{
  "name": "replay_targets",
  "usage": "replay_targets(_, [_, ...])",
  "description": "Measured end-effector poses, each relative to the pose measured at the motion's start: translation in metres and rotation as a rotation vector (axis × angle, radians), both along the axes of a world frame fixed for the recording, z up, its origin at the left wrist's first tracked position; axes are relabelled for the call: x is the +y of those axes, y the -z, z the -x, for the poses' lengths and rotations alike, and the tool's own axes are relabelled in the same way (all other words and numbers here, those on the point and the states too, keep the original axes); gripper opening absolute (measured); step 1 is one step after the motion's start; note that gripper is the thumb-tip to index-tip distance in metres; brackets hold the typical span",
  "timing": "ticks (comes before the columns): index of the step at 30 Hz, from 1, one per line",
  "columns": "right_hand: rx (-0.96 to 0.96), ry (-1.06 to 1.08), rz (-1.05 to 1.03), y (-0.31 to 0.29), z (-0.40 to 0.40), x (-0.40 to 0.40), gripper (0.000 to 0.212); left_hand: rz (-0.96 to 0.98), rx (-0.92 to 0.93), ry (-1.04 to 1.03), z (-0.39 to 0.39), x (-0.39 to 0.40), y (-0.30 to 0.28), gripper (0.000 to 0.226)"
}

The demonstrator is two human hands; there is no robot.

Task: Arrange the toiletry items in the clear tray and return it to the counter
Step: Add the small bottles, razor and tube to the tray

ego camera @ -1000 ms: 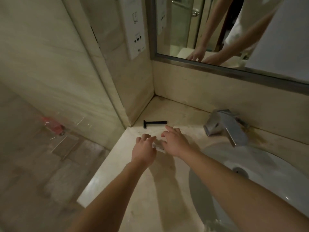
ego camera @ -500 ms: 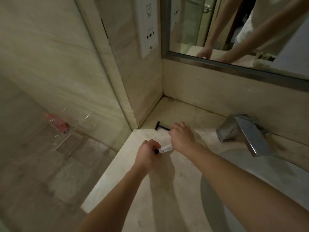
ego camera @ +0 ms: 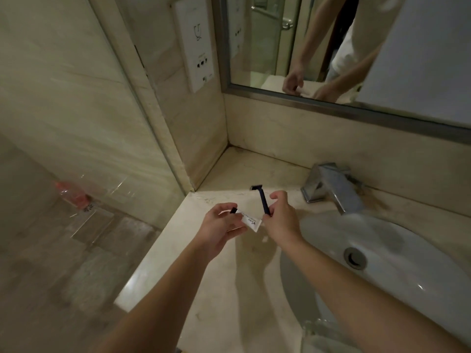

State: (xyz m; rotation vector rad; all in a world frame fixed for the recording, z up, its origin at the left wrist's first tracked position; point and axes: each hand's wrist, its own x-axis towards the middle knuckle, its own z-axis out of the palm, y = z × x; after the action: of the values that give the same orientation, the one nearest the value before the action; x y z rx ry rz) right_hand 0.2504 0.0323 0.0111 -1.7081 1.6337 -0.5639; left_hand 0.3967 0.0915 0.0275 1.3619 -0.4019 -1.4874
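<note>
My left hand point(ego camera: 219, 229) holds a small white tube point(ego camera: 248, 220) with a black cap, above the beige stone counter point(ego camera: 204, 289). My right hand point(ego camera: 281, 220) pinches the lower end of a dark disposable razor point(ego camera: 261, 200), whose head points up and away. Both hands are close together over the counter's left part, the tube's flat end nearly touching my right hand. A clear tray point(ego camera: 89, 215) with a pink item point(ego camera: 72, 193) in it shows at the left through the glass, low beside the counter.
A white sink basin point(ego camera: 382, 250) with a drain fills the right side, with a chrome faucet point(ego camera: 334, 186) behind it. A mirror point(ego camera: 356, 47) and a wall socket panel point(ego camera: 196, 42) are above. A glass panel borders the counter's left edge.
My right hand has lifted the razor off the counter and brought it upright. My left hand has raised the white tube. The view has shifted left.
</note>
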Motion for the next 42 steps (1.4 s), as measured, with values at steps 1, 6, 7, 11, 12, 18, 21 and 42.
replay_targets(1, [-0.031, 0.023, -0.025, -0.002, 0.007, 0.007, 0.044, -0.003, 0.05, 0.002, 0.007, 0.002, -0.004, 0.025])
replay_targets(6, [-0.142, 0.134, -0.081, -0.016, 0.051, 0.034, 0.022, 0.012, 0.095, 0.101, 0.044, 0.01, -0.021, 0.014])
replay_targets(7, [-0.166, 0.149, -0.083, -0.019, 0.06, 0.039, 0.019, 0.015, 0.092, 0.126, 0.051, 0.012, -0.024, 0.015])
replay_targets(11, [-0.244, 0.193, -0.054, -0.029, 0.094, 0.062, 0.014, 0.016, 0.128, 0.233, 0.078, 0.021, -0.036, 0.026])
replay_targets(12, [-0.248, 0.21, -0.053, -0.03, 0.101, 0.069, 0.012, 0.011, 0.167, 0.259, 0.085, 0.024, -0.039, 0.029])
replay_targets(18, [-0.269, 0.281, -0.042, -0.033, 0.143, 0.109, 0.008, -0.118, 0.352, 0.348, 0.124, 0.035, -0.046, 0.02])
replay_targets(21, [-0.293, 0.3, -0.057, -0.035, 0.163, 0.127, 0.009, -0.113, 0.424, 0.408, 0.141, 0.043, -0.047, 0.017])
replay_targets(42, [-0.245, 0.419, -0.113, -0.026, 0.251, 0.226, 0.006, 0.404, -1.176, 1.248, 0.207, 0.138, 0.001, 0.022])
